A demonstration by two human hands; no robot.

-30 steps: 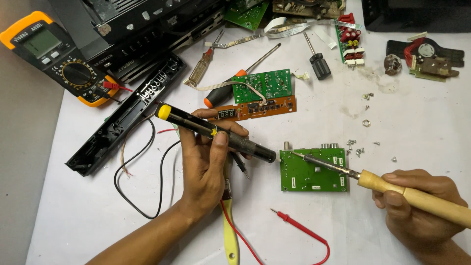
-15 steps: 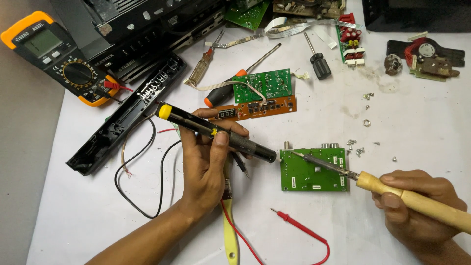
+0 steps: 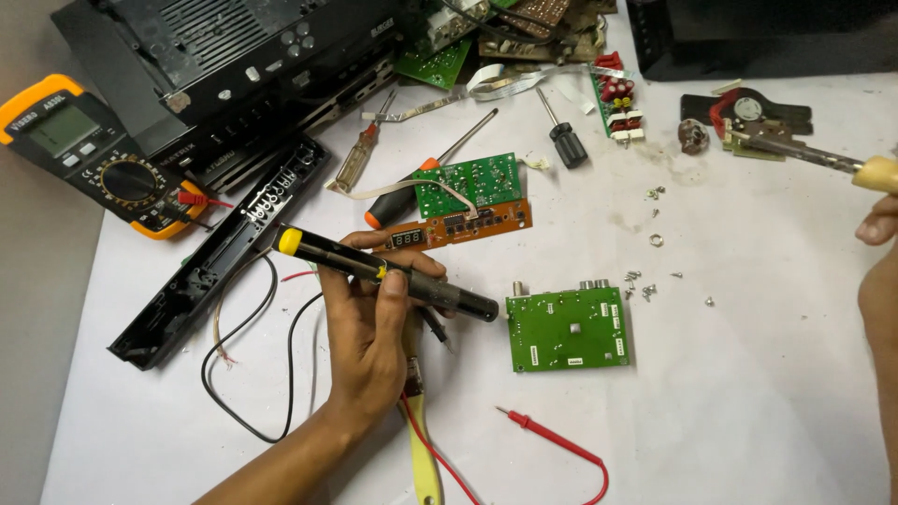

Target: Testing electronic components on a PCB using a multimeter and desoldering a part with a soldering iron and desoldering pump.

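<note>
The left hand [image 3: 369,323] grips a dark desoldering pump [image 3: 388,274] around its middle, yellow end up and to the left of the grip, tip pointing right and stopping just short of the green board [image 3: 568,329]. The right hand [image 3: 879,224], at the right frame edge and well apart from the board, holds a soldering iron [image 3: 814,156] by its wooden handle, tip extending left of the grip over a small part with a red ring [image 3: 744,112]. Below the left grip lie a yellow tool [image 3: 423,440] and a red probe [image 3: 547,432]; above it, a second green board [image 3: 468,184]; far left, a multimeter [image 3: 98,154].
</note>
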